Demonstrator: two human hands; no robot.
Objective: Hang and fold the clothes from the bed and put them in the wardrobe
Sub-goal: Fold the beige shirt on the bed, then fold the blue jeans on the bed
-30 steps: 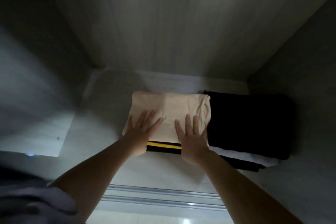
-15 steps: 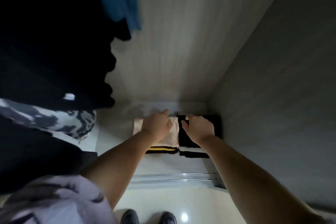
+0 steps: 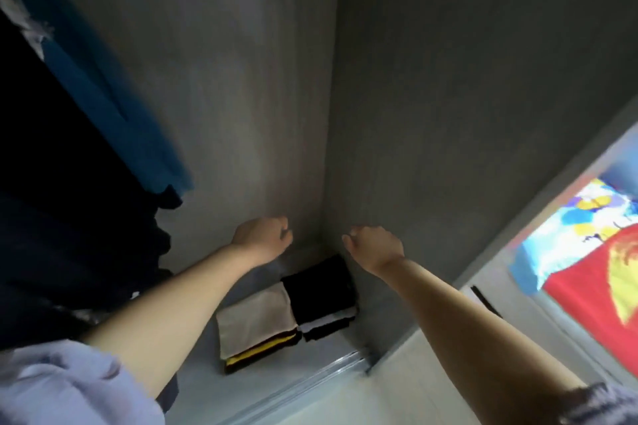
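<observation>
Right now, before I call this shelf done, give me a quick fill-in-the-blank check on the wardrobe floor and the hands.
1. The beige folded garment tops the pile with a ____ stripe at its front edge.
2. The black stack lies to the ____ of the beige one.
3. The left hand and right hand hold ____.
4. The hanging blue garment is at the ____ of the view.

Missing: yellow; right; nothing; left

Dark hanging clothes [image 3: 69, 217]: cut off at left edge, detail lost in shadow. Blue garment [image 3: 114, 107]: top cut off, upper left. Bedding [image 3: 587, 252]: cut off at right edge, blurred. Folded stacks [image 3: 286, 314]: lower layers mostly hidden.
</observation>
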